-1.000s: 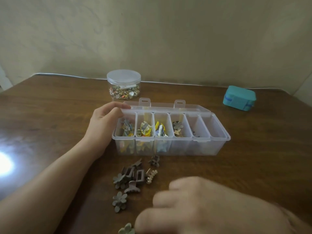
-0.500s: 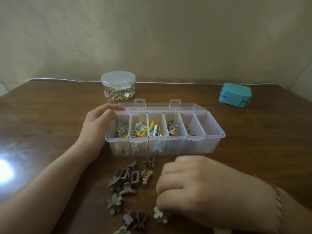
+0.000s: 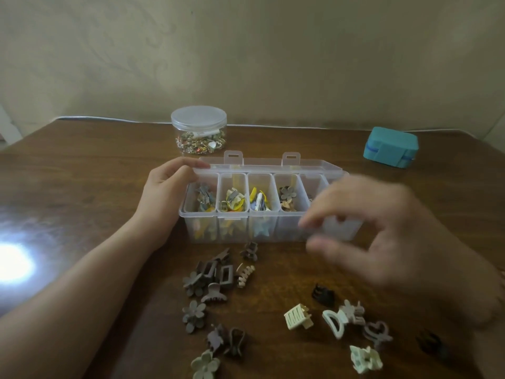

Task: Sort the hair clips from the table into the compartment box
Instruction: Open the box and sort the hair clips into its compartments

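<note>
The clear compartment box (image 3: 203, 236) stands open mid-table, with its four left compartments holding clips. My left hand (image 3: 161, 195) grips the box's left end, thumb on the back rim. My right hand (image 3: 382, 242) is blurred and hovers over the box's right end, thumb and fingers curled with a gap between them. I cannot tell if it holds anything. Loose hair clips lie in front of the box: a brown and grey cluster (image 3: 211, 277), a grey flower clip (image 3: 193, 315), a cream clip (image 3: 297, 320) and a white claw clip (image 3: 334, 324).
A round clear jar (image 3: 198, 129) of small trinkets stands behind the box. A teal case (image 3: 390, 146) sits at the back right. A bright glare spot (image 3: 11, 263) lies on the wooden table (image 3: 68, 187) at left. The wall is close behind.
My right hand rose from the clips near the front edge to the box's right end, uncovering several clips at lower right. The left hand stayed on the box.
</note>
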Available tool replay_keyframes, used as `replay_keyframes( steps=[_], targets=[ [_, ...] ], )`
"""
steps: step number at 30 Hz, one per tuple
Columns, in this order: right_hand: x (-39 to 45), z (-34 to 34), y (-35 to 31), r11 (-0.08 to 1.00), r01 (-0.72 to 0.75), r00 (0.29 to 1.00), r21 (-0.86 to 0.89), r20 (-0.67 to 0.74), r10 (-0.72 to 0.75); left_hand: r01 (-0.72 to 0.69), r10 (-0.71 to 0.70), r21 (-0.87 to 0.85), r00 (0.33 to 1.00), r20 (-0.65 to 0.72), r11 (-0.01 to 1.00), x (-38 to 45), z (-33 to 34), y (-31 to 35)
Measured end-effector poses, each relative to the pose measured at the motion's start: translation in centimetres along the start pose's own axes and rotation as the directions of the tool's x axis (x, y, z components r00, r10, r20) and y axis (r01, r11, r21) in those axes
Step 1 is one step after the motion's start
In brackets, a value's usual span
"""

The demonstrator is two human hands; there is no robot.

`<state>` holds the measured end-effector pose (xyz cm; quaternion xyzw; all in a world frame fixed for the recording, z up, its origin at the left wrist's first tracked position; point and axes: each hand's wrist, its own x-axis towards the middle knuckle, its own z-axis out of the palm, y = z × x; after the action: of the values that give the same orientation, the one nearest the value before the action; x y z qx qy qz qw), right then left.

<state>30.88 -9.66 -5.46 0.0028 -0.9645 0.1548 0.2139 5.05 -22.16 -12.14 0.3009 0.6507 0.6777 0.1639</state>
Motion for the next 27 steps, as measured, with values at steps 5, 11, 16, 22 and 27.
replay_keyframes(
  steps=[5, 11, 16, 22, 27],
  targets=[
    [0.1, 1.5, -1.3, 0.969, 0.228, 0.842, -0.098, 0.519, -0.146, 0.012, -0.012, -0.005, 1.0, -0.006, 1.0, 0.1, -0.1, -0.1],
    [0.1, 0.3, 0.5, 0.998, 0.038, 0.999, 0.044, -0.01, -0.037, 0.016, -0.016, -0.005, 1.0, -0.001, 1.0, 0.1, -0.1, -0.1],
    [0.6, 0.5, 2.3, 0.966, -0.259, 0.914, 0.03, -0.316, 0.255, 0.022, -0.022, 0.01, 1.0, 0.003, 1.0, 0.1, -0.3, 0.0],
    [0.4, 1.0, 0.0, 0.999, -0.048, 0.979, -0.022, -0.201, 0.043, 0.029, -0.029, 0.027, 1.0, 0.007, 0.999, -0.1, -0.1, 0.1],
    [0.4, 4.1, -3.8, 0.942, 0.325, 0.924, -0.082, 0.239, -0.298, 0.021, -0.021, 0.027, 1.0, -0.007, 0.999, -0.1, -0.1, 0.2]
  ],
)
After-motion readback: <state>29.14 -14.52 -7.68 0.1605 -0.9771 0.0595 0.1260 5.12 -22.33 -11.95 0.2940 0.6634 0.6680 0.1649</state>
